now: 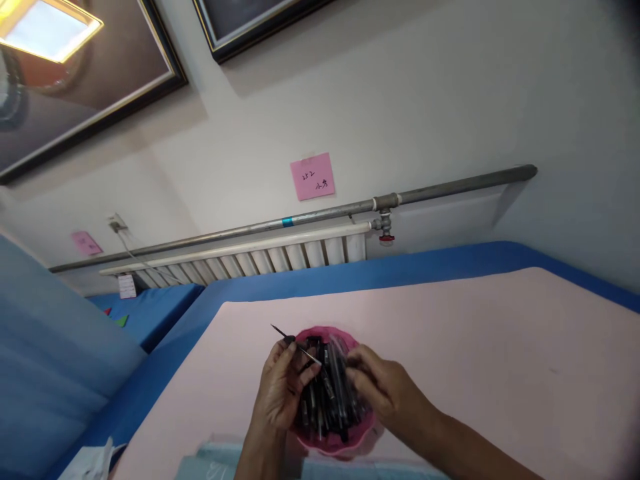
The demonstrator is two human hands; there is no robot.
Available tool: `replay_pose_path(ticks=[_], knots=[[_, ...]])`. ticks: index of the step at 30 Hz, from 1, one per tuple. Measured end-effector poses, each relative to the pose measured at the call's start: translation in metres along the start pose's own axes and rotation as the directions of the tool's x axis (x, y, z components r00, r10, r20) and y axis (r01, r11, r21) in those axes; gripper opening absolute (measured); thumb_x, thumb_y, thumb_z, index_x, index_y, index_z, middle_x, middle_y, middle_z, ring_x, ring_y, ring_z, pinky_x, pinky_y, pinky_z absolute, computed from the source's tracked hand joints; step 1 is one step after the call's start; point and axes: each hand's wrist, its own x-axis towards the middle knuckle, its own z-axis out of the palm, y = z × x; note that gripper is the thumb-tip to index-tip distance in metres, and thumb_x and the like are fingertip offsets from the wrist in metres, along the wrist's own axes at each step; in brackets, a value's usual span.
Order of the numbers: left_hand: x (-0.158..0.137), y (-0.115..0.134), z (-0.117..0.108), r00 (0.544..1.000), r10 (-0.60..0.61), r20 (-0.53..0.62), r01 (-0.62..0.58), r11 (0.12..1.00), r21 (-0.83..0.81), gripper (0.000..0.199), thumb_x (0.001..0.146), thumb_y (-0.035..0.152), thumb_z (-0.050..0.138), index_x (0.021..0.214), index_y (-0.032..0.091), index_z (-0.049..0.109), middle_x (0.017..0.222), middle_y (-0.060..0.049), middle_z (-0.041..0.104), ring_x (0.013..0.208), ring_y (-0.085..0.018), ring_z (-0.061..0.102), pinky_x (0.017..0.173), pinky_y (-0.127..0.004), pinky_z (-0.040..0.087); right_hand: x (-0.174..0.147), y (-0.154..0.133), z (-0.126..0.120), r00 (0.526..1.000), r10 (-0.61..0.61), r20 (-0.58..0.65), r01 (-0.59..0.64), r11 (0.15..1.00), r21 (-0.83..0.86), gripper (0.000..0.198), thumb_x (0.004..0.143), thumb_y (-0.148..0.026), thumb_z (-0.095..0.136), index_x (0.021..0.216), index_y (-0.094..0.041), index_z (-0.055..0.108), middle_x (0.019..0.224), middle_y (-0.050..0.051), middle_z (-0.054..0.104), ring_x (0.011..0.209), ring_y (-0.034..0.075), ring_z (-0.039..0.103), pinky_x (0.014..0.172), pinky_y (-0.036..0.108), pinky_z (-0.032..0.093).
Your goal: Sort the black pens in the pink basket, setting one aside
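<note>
My left hand (283,383) is closed at the left side of a pink bowl (357,437), pinching a thin pen refill (310,355) with a dark pointed end and a pale end. The refill slants over the bowl, pale end toward the right. Several black and clear pen parts (325,400) fill the bowl, lying mostly lengthwise. Over the bowl's right rim, my right hand (385,387) has its fingers curled together beside clear pen barrels (337,347). Its fingertips are partly hidden, so what they hold cannot be made out.
A pale pink sheet (450,347) covers the blue padded surface (425,267) under the bowl. Light blue cloth (210,463) lies at the near edge. Beyond stand a white radiator (275,257) and a metal pipe (330,212). A blue curtain (50,353) hangs at left.
</note>
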Motion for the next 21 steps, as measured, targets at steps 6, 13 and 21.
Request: replay_pose_path(ticks=[6, 13, 21], knots=[[0.002, 0.0001, -0.0004, 0.999, 0.029, 0.014, -0.028, 0.996, -0.08, 0.026, 0.069, 0.018, 0.07, 0.085, 0.019, 0.05, 0.078, -0.002, 0.065, 0.08, -0.021, 0.066, 0.07, -0.035, 0.055, -0.0023, 0.0092, 0.0045, 0.993, -0.082, 0.078, 0.101, 0.957, -0.272, 0.015, 0.088, -0.026, 0.037, 0.084, -0.022, 0.051, 0.072, 0.001, 0.058, 0.066, 0.015, 0.053, 0.059, 0.026, 0.04], [0.0008, -0.0011, 0.0008, 0.999, 0.049, -0.002, -0.049, 0.997, -0.054, 0.029, 0.068, 0.018, 0.071, 0.084, 0.019, 0.048, 0.078, -0.001, 0.064, 0.08, -0.021, 0.066, 0.067, -0.032, 0.055, -0.001, 0.009, 0.0049, 0.99, -0.112, 0.087, 0.135, 0.931, -0.339, 0.016, 0.088, -0.023, 0.038, 0.083, -0.021, 0.052, 0.074, 0.002, 0.059, 0.068, 0.016, 0.053, 0.061, 0.027, 0.04], [0.0003, -0.0012, 0.0016, 0.997, 0.077, -0.014, -0.077, 0.997, 0.017, 0.034, 0.066, 0.022, 0.073, 0.087, 0.02, 0.046, 0.078, -0.001, 0.063, 0.08, -0.022, 0.066, 0.064, -0.029, 0.054, -0.0018, 0.01, 0.0044, 0.994, -0.085, 0.071, 0.103, 0.946, -0.309, 0.014, 0.086, -0.023, 0.041, 0.084, -0.021, 0.054, 0.074, 0.002, 0.06, 0.068, 0.016, 0.053, 0.061, 0.027, 0.04]])
